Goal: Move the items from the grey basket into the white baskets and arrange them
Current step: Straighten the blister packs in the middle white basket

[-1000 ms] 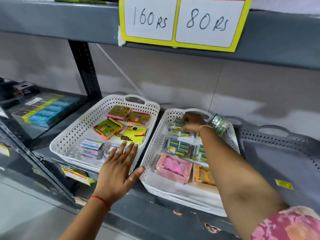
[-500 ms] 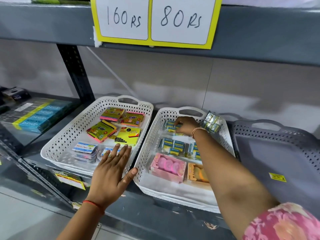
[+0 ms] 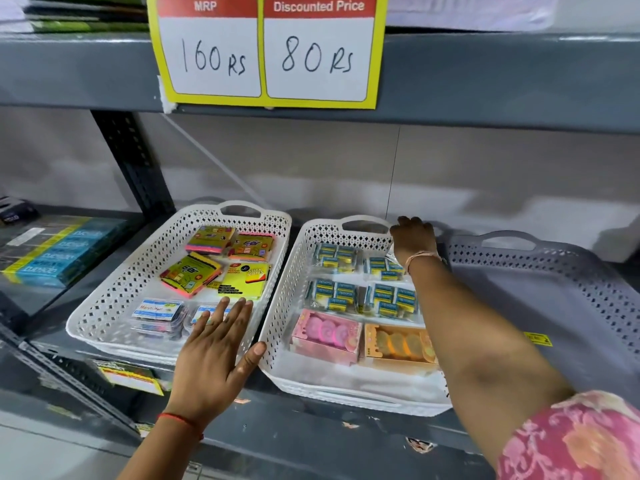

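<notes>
Your right hand (image 3: 414,237) sits at the back right corner of the right white basket (image 3: 277,341), fingers curled down behind the rim — can't tell if they've got hold of anything, the knuckles hide it. Your left hand (image 3: 216,344) is flat and spread, holding nothing, palm over the front rim of the left white basket (image 3: 104,306), thumb touching the right basket's near corner; probably steadying both.

Right basket: blue eraser packs (image 3: 334,294) in two rows at the back, pink box (image 3: 327,336) and orange box (image 3: 398,344) side by side in front — grouped by type, looks deliberate. Left basket: sticky note pads (image 3: 190,273) at the back, card packs (image 3: 157,313) at the front.

Grey basket (image 3: 554,306) just beside on the right, nothing visible inside. Transfer looks done; only arranging left.
</notes>
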Available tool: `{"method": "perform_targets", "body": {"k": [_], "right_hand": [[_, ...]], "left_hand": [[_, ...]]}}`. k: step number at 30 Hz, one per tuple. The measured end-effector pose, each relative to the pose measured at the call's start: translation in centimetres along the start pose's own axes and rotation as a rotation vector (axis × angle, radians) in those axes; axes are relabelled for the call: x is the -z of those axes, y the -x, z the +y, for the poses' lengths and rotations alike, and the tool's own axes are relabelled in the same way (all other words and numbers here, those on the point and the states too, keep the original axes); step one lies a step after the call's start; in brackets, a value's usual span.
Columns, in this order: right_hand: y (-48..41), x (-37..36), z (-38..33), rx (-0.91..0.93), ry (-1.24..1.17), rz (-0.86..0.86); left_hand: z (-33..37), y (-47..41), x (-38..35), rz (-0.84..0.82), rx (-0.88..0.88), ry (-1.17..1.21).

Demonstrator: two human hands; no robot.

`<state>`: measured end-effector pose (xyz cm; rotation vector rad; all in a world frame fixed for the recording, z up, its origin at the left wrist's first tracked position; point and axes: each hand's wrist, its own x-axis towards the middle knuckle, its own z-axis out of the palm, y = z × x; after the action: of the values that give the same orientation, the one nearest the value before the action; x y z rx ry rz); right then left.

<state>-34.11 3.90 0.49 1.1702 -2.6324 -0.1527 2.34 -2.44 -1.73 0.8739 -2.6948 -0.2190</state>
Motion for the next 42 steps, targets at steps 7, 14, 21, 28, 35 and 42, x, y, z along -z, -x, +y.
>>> {"method": "perform_targets", "body": {"k": [7,14,21,28,35,42], "right_hand": [[-0.7,2.5,1.0,0.015,-0.047,0.048],[0.4,0.3,0.4,-0.176,-0.404,-0.148],[0.7,0.7,1.3,-0.01,-0.456,-0.355],[1.6,-1.2,0.6,0.168,-0.273,-0.489],[1.3,-1.3,0.4,0.156,-0.284,-0.438],[1.4,-0.5,0.3,0.139,-0.328,-0.492]], "left_hand": [[0.0,0.0,0.0,0.005,0.009,0.003],[0.2,0.0,0.1,0.002,0.013,0.009],[0.2,-0.1,0.1,0.008,0.01,-0.004],[0.1,0.0,0.0,0.01,0.01,-0.008],[0.1,-0.1,0.0,-0.01,0.015,-0.018],[0.0,0.0,0.1,-0.04,0.021,-0.019]]}}
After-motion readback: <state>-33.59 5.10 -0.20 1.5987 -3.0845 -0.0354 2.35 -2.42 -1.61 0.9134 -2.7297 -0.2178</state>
